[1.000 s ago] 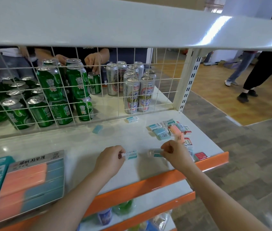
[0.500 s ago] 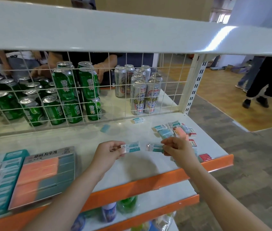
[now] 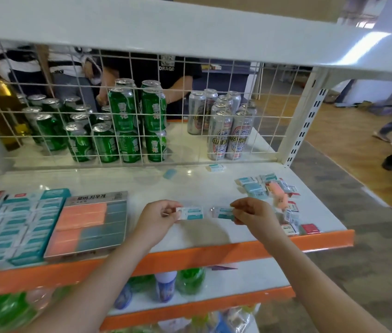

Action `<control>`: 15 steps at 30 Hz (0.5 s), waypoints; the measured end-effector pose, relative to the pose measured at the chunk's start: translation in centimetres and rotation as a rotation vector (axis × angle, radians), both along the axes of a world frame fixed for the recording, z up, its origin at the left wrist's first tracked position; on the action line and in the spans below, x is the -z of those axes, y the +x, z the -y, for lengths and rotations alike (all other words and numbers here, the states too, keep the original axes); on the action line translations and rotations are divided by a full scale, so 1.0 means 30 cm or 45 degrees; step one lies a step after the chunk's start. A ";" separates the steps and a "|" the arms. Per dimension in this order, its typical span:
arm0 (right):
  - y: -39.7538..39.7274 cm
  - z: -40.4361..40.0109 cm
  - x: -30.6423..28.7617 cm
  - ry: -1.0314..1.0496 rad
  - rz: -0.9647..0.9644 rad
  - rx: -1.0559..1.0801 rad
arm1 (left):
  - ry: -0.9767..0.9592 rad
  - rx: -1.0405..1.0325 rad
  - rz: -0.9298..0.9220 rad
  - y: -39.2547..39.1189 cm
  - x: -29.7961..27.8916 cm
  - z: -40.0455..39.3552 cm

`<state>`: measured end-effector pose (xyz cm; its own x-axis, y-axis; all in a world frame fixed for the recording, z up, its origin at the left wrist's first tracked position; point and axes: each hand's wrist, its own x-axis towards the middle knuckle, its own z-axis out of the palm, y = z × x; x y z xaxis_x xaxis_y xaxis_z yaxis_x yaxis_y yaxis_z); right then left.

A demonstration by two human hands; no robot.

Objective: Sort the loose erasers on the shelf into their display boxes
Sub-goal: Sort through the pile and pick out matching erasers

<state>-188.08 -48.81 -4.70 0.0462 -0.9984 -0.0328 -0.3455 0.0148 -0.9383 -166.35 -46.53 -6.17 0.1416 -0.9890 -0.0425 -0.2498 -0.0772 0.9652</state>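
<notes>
Right hand (image 3: 253, 212) covers right end of wrapped eraser (image 3: 221, 212); label print too small to read. Left hand (image 3: 159, 218) fingers hide left end of second eraser (image 3: 191, 212). Loose eraser pile (image 3: 276, 200) motion-blurred at near side, count unclear. Teal display box (image 3: 19, 227) cut by left edge. Lower-shelf bottles (image 3: 166, 284) blurred, partly behind orange shelf lip (image 3: 190, 257).

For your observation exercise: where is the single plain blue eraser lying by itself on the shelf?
In the head view, the plain blue eraser lies alone at the back of the shelf, just before the wire grid, left of a wrapped eraser.
</notes>
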 end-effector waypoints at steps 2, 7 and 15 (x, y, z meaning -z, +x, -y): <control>0.016 -0.003 0.001 -0.007 0.003 -0.009 | 0.000 -0.025 0.033 0.012 0.000 -0.008; 0.071 -0.010 -0.003 -0.028 -0.043 -0.049 | -0.040 -0.101 0.106 0.059 -0.011 -0.033; 0.258 -0.020 -0.030 -0.090 -0.105 -0.087 | -0.076 -0.183 0.256 0.252 -0.043 -0.077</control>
<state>-180.33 -48.21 -3.82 0.1146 -0.9929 0.0308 -0.4198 -0.0765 -0.9044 -158.79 -44.21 -4.88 0.2803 -0.9581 0.0586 -0.4280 -0.0701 0.9011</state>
